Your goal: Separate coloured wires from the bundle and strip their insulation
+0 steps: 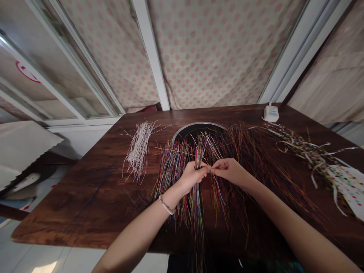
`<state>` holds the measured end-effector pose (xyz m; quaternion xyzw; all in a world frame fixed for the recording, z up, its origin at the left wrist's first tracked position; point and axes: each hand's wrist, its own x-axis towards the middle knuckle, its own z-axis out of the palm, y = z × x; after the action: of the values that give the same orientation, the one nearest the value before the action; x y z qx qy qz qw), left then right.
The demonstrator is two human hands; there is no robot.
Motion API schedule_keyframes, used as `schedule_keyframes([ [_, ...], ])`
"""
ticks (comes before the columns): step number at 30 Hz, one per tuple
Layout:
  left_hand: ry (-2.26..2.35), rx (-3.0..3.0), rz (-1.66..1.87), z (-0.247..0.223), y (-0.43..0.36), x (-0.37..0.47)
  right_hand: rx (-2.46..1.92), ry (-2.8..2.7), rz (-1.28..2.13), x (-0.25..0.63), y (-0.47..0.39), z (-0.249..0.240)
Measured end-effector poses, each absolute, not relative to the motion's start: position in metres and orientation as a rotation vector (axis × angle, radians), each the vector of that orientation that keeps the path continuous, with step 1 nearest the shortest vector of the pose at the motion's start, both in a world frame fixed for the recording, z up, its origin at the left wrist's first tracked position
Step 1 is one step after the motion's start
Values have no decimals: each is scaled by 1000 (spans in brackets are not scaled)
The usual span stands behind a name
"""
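My left hand (193, 175), with a beaded bracelet at the wrist, is closed around an upright bundle of thin coloured wires (198, 216). The bundle sticks out above the fist and hangs below it past the table's front edge. My right hand (231, 171) is in a pinch, its fingertips meeting the left thumb and fingers. What sits in that pinch is too small to make out. Several pale strands (214, 145) run up and away just behind the right fingers. Under and beside both hands lies a spread of loose coloured wires (170, 165).
A pile of white wires (138, 146) lies to the left on the dark wooden table (93, 182). Behind the hands is a round black inset (199, 128) with a metal rim. Darker reddish wires (256, 163), dotted strips (308, 148) and a white box (271, 113) are at right.
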<state>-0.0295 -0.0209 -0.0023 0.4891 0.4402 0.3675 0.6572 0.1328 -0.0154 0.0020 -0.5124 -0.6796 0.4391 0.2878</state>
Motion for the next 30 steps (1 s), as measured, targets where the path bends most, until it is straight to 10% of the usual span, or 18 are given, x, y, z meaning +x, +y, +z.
schedule_keyframes([
  [30, 961, 1070, 867, -2, -20, -31, -1336, -1860, 1176, 132, -17, 5],
])
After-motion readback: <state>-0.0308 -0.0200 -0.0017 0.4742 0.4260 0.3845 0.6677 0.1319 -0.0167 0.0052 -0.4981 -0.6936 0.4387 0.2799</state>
